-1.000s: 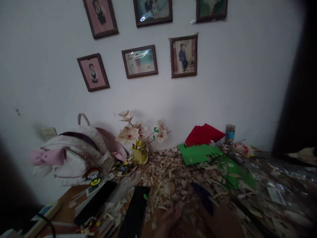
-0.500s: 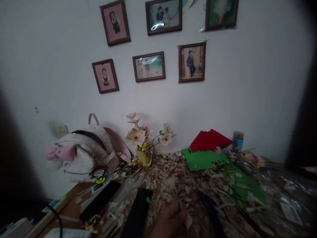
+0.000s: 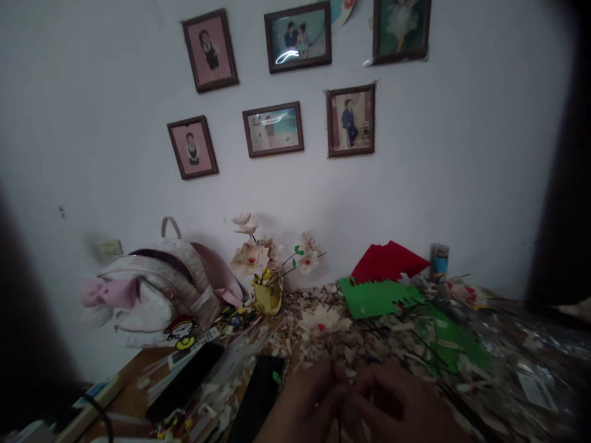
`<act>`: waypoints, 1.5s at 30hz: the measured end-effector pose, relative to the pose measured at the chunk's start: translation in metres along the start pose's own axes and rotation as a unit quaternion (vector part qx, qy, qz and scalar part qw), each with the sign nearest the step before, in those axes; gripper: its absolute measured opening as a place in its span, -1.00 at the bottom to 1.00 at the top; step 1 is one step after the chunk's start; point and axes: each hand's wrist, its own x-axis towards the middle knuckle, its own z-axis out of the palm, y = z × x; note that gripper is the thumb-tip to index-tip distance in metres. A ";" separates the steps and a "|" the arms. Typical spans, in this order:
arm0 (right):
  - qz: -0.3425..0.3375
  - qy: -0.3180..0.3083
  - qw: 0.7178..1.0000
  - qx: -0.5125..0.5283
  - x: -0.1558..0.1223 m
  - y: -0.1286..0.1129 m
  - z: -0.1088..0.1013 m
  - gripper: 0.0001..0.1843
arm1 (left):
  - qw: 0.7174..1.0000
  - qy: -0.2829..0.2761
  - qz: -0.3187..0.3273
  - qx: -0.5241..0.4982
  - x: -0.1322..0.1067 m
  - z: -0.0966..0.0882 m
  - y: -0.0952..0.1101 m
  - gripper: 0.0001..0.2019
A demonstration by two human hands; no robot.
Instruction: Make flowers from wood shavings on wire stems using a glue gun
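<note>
My left hand (image 3: 302, 407) and my right hand (image 3: 397, 403) are close together at the bottom of the view, fingers curled and meeting. A thin dark stem (image 3: 333, 369) rises from my left fingers. Above it, a pale wood-shaving flower (image 3: 322, 321) lies over a deep layer of wood shavings (image 3: 295, 301). I cannot tell whether the flower is joined to the stem. Whether my right fingers grip the stem is hidden. A black phone (image 3: 261, 394) lies just left of my left hand.
A second black phone (image 3: 184, 381) and a remote lie on the wooden table (image 3: 132, 375) beside a pale backpack (image 3: 157, 292). Shaving flowers stand in a yellow vase (image 3: 266, 294). Green paper (image 3: 376, 297), red paper (image 3: 388, 261) and a tin (image 3: 439, 263) lie against the wall.
My right hand has come into view and met my left hand. A pale flower now shows above them. The dark blue piece seen earlier is now hidden, and the view has shifted slightly.
</note>
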 end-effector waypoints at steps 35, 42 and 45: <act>-0.021 0.014 0.995 0.098 -0.002 0.010 -0.025 -0.84 | 0.960 0.018 -0.031 -0.277 0.000 -0.007 -0.008 -0.76; -0.020 0.031 0.996 0.077 0.000 0.014 -0.027 -0.81 | 0.916 0.005 -0.065 -0.396 0.000 -0.004 -0.003 -0.76; -0.022 0.023 0.996 0.089 0.002 0.015 -0.024 -0.83 | 0.895 -0.021 -0.060 -0.442 -0.001 -0.002 -0.002 -0.76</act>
